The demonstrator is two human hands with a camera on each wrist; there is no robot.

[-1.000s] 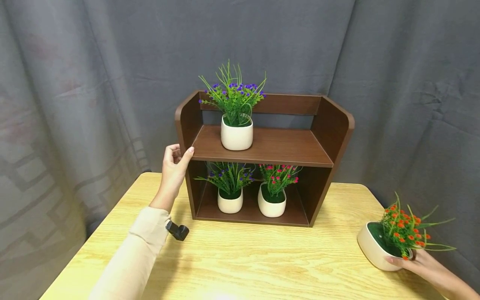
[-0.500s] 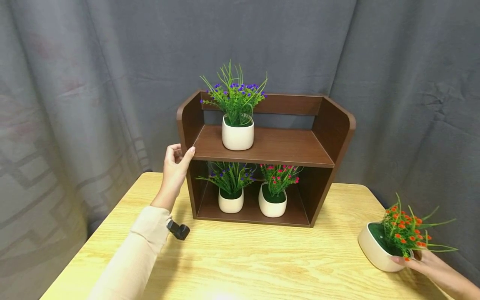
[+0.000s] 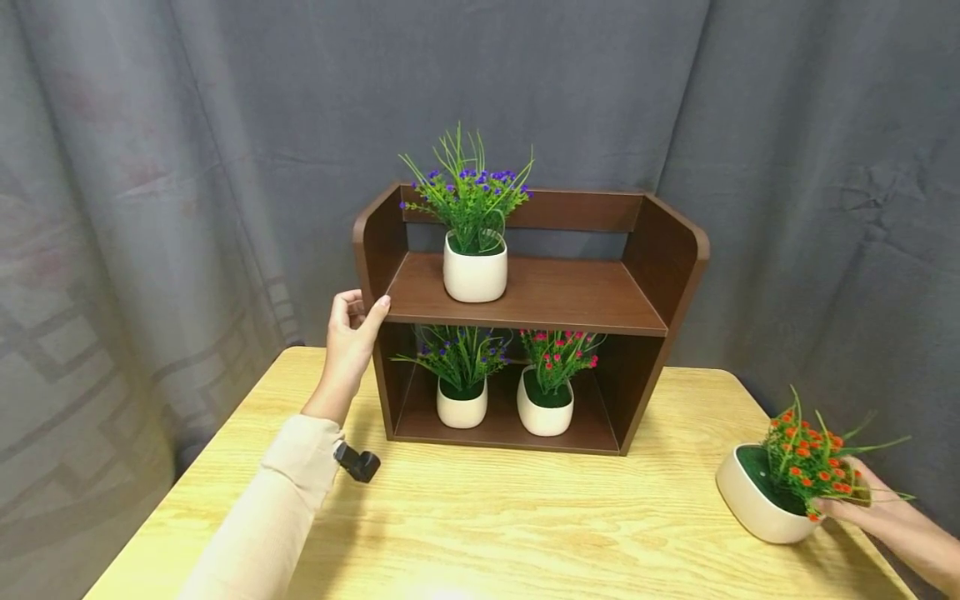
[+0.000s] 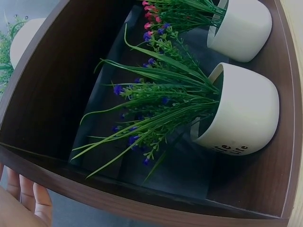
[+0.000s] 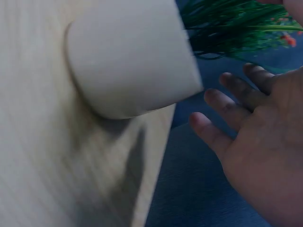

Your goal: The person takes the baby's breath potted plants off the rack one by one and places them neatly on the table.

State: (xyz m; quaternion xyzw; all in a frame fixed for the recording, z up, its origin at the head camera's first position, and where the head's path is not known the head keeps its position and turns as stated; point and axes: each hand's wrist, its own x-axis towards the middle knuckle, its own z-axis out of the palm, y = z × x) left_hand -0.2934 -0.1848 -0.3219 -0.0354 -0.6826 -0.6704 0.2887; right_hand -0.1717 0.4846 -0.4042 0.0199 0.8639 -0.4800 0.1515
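My left hand (image 3: pixel 351 346) grips the left side panel of a dark brown two-tier shelf (image 3: pixel 525 325), its thumb on the upper board's front corner. At the table's right edge stands a white pot (image 3: pixel 761 500) with orange flowers (image 3: pixel 813 458). My right hand (image 3: pixel 862 496) is just right of that pot, partly behind the flowers. In the right wrist view the fingers (image 5: pixel 220 106) are spread beside the pot (image 5: pixel 132 56), with a gap between them. A purple-flowered pot (image 3: pixel 476 271) stands on the upper board, left of its middle.
Two pots stand on the lower board: one with purple flowers (image 3: pixel 461 404) on the left, one with pink flowers (image 3: pixel 545 408) on the right. The shelf stands toward the back of a light wooden table (image 3: pixel 510 517). A grey curtain (image 3: pixel 562 92) hangs behind.
My right hand has let go of the orange-flowered pot and moved slightly right and up from its rim. The left hand keeps its grip on the shelf, and the pots have not moved.
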